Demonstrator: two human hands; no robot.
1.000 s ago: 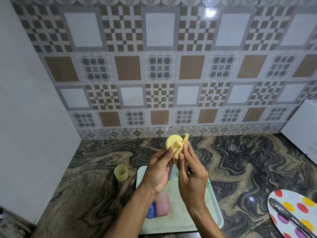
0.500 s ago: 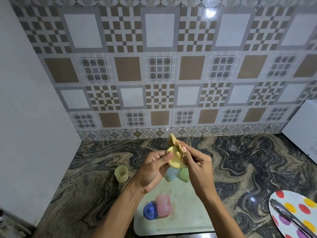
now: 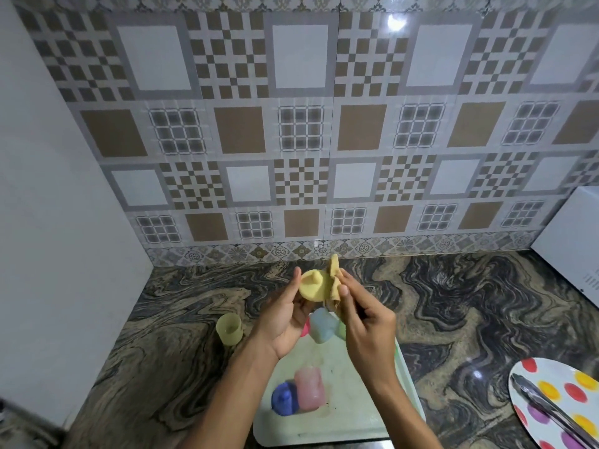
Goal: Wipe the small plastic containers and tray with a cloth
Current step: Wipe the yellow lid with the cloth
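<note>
Mid-frame: left hand (image 3: 285, 314) pinches light, stiff yellow lid (image 3: 313, 285) by rim (slippery, I judge); right hand (image 3: 366, 322) clamps soft cloth (image 3: 334, 280) against it.

I see a pale yellow lid (image 3: 312, 285) against a tan cloth (image 3: 334, 280). On the pale mint-white tray (image 3: 350, 419) lie a blue lid (image 3: 284, 398), a translucent pink container (image 3: 309, 387) and a light blue one (image 3: 321, 325). Left of it, a yellow-green cup (image 3: 229, 328) sits on the countertop (image 3: 470, 303), swirled black and beige. The far wall tiles (image 3: 301, 124) carry brown, grey and white checks. At near right, a white plate (image 3: 557, 403) has red, yellow and purple dots.
</note>
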